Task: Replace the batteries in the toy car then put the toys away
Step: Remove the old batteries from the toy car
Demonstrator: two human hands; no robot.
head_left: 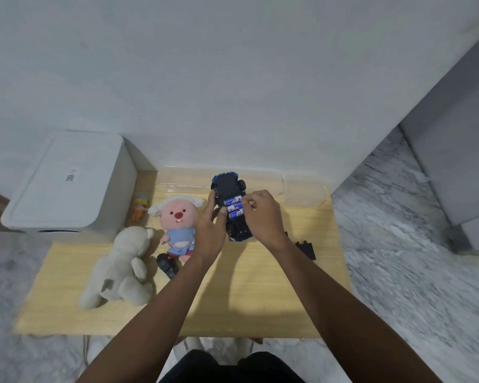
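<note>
Steadying the upturned toy car (231,205) over the far middle of the wooden table (260,299), I am curling my left hand (209,233) round its left flank, thumb and fingers clamped on the hard plastic body. It is feeling light and stiff, and that smooth shell is likely to be slippery, so I am judging the sides between the wheels the safest place to hold. Moving rightward, three blue batteries (234,208) are lying side by side in the open bay; they are small, round and prone to rolling, best pinched at the ends. My right hand (263,217) is pinching at their right ends, fingertips bunched together. Its knuckles are hiding the contacts, so I cannot tell whether every cell is sitting fully home. Further right, my forearm is partly covering the black battery cover (307,248).
</note>
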